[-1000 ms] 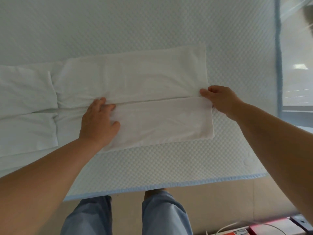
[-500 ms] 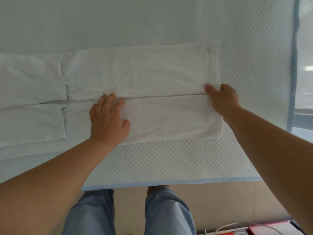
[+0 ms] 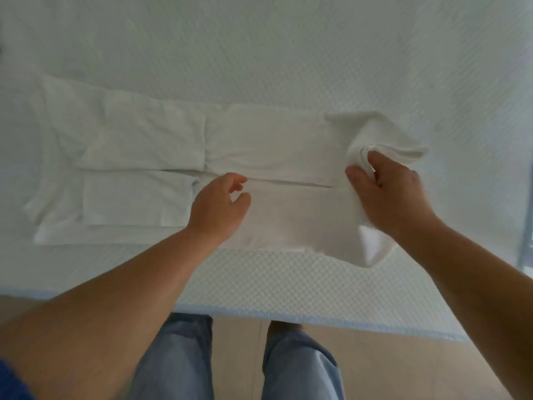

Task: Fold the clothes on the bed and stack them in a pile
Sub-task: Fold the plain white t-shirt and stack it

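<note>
My right hand grips the bunched end of the white garment lying across the bed; my left hand hovers loosely curled, empty, over its middle seam. Without the left pressing down, I reckon the fold could drag the folded-in sleeves askew.

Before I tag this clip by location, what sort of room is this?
Probably a bedroom: a bed with a quilted, blue-edged cover, a white garment being folded on it, and a bare floor beside it.
</note>
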